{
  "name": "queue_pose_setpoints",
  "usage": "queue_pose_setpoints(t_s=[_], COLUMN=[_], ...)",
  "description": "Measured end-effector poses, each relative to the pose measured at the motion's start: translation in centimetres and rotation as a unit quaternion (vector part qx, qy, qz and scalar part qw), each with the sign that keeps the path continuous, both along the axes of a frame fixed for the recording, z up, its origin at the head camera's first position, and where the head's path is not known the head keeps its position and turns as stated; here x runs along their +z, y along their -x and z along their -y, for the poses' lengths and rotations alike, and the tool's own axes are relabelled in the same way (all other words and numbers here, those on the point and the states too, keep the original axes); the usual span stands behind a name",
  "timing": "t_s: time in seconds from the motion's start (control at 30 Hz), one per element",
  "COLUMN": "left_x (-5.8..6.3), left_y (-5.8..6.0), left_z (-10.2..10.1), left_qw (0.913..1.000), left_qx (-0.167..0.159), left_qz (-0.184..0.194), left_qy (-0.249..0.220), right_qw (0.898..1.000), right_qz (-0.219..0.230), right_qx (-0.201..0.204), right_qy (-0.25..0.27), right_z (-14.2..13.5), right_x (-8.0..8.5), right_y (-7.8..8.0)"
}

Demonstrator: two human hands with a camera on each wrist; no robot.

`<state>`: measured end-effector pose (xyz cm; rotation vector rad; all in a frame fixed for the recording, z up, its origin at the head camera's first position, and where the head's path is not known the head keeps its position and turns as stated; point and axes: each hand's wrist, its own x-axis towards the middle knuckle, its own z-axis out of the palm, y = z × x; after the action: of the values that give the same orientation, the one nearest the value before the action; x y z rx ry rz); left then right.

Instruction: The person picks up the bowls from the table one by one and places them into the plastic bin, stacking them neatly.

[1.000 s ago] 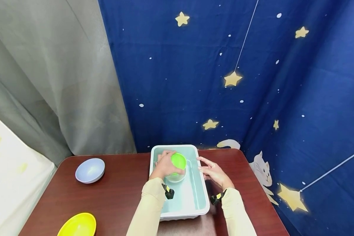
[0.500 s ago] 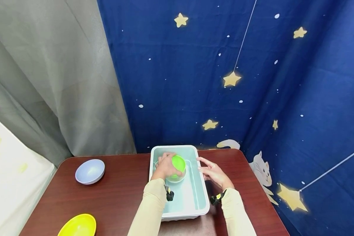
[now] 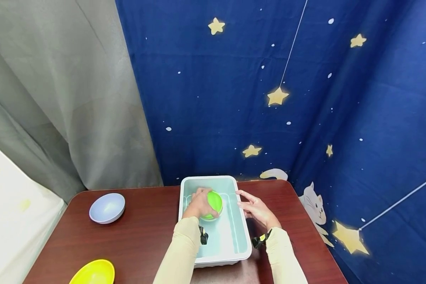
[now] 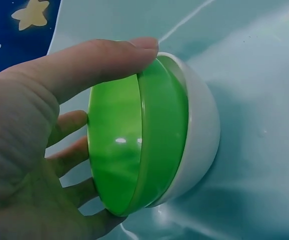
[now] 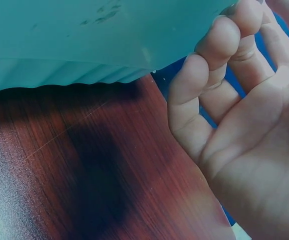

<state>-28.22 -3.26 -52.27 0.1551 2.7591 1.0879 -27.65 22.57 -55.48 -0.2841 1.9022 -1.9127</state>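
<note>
My left hand (image 3: 200,203) reaches into a pale blue-green plastic tub (image 3: 225,258). It grips a bright green bowl (image 3: 215,201) by the rim, thumb on one side and fingers on the opposite side, as the left wrist view shows. The green bowl (image 4: 167,135) is tilted and nested inside a white bowl (image 4: 204,130), which sits low in the tub. Beside the tub's right wall, my right hand (image 3: 256,208) has its relaxed, slightly bent fingers right at the rim. In the right wrist view, the fingertips (image 5: 219,42) meet the tub's outer side.
A light blue bowl (image 3: 107,208) stands at the back left of the dark red wooden table (image 3: 145,236). Nearer the front left is a yellow bowl (image 3: 94,273), cut off by the frame. A blue star-patterned curtain (image 3: 206,98) hangs close behind the table.
My left hand has lowered the green bowl and drawn it slightly toward me, deeper into the white bowl. The right hand has stayed at the tub's rim.
</note>
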Motion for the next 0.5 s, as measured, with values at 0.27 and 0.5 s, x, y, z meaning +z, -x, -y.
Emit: queue_pose_setpoints(t_s=[0.27,0.5], left_x=[-0.32,-0.31], left_y=[-0.09,-0.07], left_z=[-0.34,-0.59], left_qw=[1.0,1.0], left_qx=[0.002,0.002], left_qz=[0.003,0.001], left_qy=[-0.006,-0.005], right_qw=[1.0,1.0], right_qz=[0.001,-0.001], right_qx=[0.001,0.001], right_qy=[0.007,0.005], right_z=[-0.02,-0.04], right_x=[-0.06,-0.17], right_y=[-0.14,0.0])
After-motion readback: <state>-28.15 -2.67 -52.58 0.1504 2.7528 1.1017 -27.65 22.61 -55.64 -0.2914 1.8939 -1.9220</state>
